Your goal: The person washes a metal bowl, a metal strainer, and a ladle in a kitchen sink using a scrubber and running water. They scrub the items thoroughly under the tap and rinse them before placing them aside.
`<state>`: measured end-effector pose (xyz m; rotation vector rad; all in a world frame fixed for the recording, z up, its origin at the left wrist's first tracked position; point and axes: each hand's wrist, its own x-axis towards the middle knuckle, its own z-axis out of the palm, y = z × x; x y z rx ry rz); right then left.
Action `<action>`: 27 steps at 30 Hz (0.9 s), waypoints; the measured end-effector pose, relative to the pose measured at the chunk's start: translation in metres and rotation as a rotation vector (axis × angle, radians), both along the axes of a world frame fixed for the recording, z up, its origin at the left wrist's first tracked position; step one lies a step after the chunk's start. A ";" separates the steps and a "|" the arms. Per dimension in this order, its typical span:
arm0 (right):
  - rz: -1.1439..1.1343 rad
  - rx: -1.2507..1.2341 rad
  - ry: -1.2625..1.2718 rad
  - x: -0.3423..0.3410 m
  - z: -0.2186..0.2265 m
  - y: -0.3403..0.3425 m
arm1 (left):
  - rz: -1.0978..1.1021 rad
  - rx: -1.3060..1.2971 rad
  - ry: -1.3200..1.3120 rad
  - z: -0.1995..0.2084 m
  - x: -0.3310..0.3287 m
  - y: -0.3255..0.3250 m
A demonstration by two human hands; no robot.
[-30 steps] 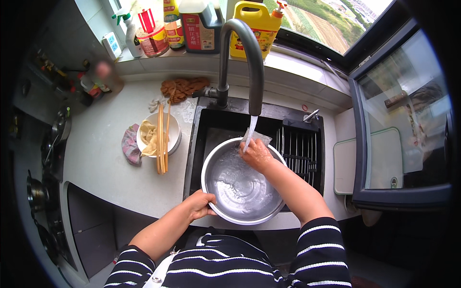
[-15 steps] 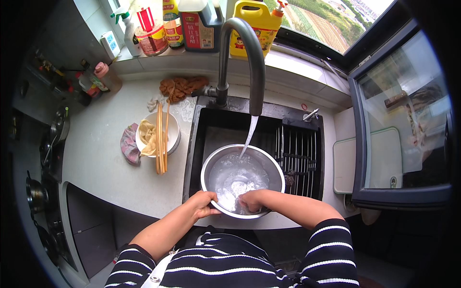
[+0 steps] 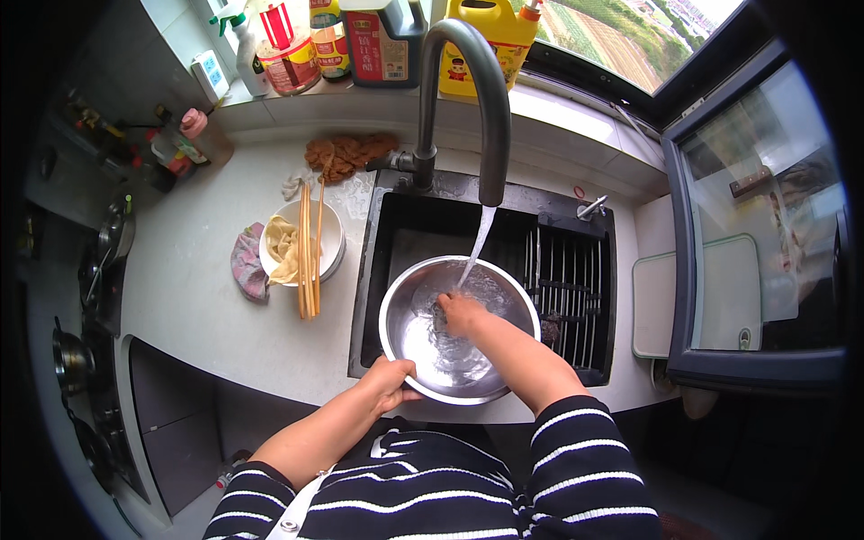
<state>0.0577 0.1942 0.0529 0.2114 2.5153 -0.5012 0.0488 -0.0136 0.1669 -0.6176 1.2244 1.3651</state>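
Observation:
A round stainless steel basin [image 3: 396,360] with water in it sits over the front part of the dark sink [image 3: 367,270]. My left hand [image 3: 391,382] grips its near-left rim, thumb on the upper side and fingers below. Inside the basin, my right hand [image 3: 461,315] is at the water near the middle, its fingers curled and partly under the surface. What those fingers hold, if anything, is hidden. From the grey curved faucet [image 3: 492,135], a stream of water [image 3: 477,243] falls into the basin just beyond my right hand.
Left of the sink, white bowls [image 3: 335,238] carry a beige cloth-like piece and several wooden chopsticks [image 3: 307,261]. A patterned cloth [image 3: 249,261] and a brown rag [image 3: 346,155] lie nearby. A metal rack [image 3: 567,288] spans the sink's right side. An open window pane [image 3: 765,234] juts in at right.
My right hand has moved from the basin's near side farther in, toward the middle and the stream. My left hand keeps its hold on the rim. The view has shifted slightly.

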 end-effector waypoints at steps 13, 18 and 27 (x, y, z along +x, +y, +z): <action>0.263 -0.550 -0.090 0.032 0.027 -0.068 | -0.025 -0.019 -0.117 -0.006 -0.009 0.005; 0.128 -0.465 0.036 0.000 -0.030 -0.054 | 0.028 -0.007 -0.100 0.002 -0.006 0.005; 0.311 -0.185 -0.385 0.036 0.021 0.012 | 0.045 0.054 -0.069 0.001 -0.005 0.005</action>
